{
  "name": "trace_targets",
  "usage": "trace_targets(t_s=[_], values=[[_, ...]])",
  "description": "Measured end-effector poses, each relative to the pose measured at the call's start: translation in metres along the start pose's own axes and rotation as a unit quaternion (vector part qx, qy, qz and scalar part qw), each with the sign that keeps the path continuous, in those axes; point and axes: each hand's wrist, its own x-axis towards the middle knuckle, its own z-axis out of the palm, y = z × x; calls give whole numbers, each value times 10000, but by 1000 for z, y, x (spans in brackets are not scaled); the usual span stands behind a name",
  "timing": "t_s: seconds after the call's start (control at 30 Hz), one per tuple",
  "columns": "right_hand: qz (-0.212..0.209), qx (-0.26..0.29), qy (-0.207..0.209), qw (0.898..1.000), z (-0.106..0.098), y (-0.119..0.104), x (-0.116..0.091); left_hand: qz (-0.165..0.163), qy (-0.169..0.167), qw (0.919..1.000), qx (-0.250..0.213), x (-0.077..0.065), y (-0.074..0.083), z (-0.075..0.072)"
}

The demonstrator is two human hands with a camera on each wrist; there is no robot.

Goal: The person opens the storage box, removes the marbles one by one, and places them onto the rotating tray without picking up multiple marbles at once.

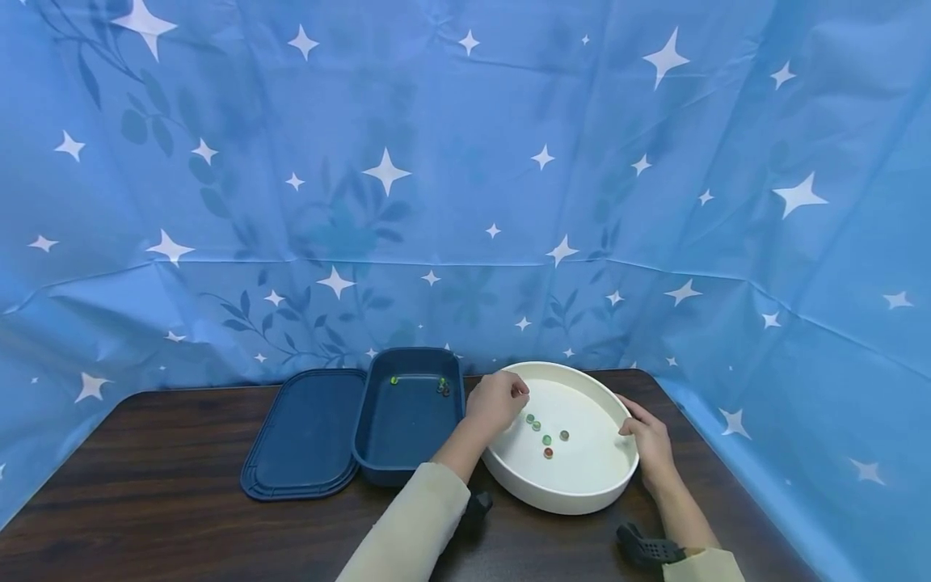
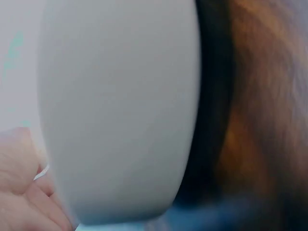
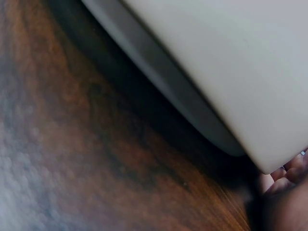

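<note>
A round white tray [image 1: 582, 478] with a raised wall stands at the right of the table in the head view. Several small glass marbles [image 1: 547, 440], green and reddish-brown, lie in it. My left hand [image 1: 496, 402] is over the tray's left rim, fingers bent inward above the floor of the tray; I cannot tell whether a marble is between the fingertips. On the opposite side my right hand [image 1: 650, 444] grips the rim, thumb over the inside and fingers along the outer wall. The tray's wall [image 2: 120, 110] fills much of the left wrist view.
Left of the tray is a dark blue rectangular box [image 1: 407, 432] with a few marbles [image 1: 443, 387] near its far right corner and a green one [image 1: 394, 380] at far left. Its blue lid [image 1: 305, 436] lies beside it. A blue starry cloth [image 1: 465, 202] hangs behind the dark wooden table [image 1: 182, 477].
</note>
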Motion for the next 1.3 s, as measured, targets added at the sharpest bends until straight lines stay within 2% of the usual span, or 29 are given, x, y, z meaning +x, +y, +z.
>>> trace_targets(t_s=[0.13, 0.27, 0.5, 0.63, 0.77, 1.0, 1.1, 1.3], values=[[40, 12, -22, 10000, 0, 0, 0, 12, 205, 9996, -190, -3, -7, -22], [92, -7, -21, 10000, 0, -1, 1, -119, 444, 9978, -481, -3, -22, -42], [90, -106, -23, 9999, -1, -2, -1, -528, 803, 9925, -758, -3, -52, -61], [89, -137, -24, 9999, 0, -2, -1, -760, 1015, 9892, -733, -3, -68, -62], [86, -158, -20, 9998, 1, -2, -1, -917, 1025, 9882, -679, -6, -80, -59], [73, -169, -32, 9998, 2, -1, -1, -1272, 915, 9867, -432, -8, -86, -55], [50, -156, -19, 9999, 1, -1, -1, -1390, 760, 9868, -334, -7, -88, -53], [51, -129, -24, 9999, 0, -2, -1, -1498, 160, 9883, -223, -3, -92, -47]])
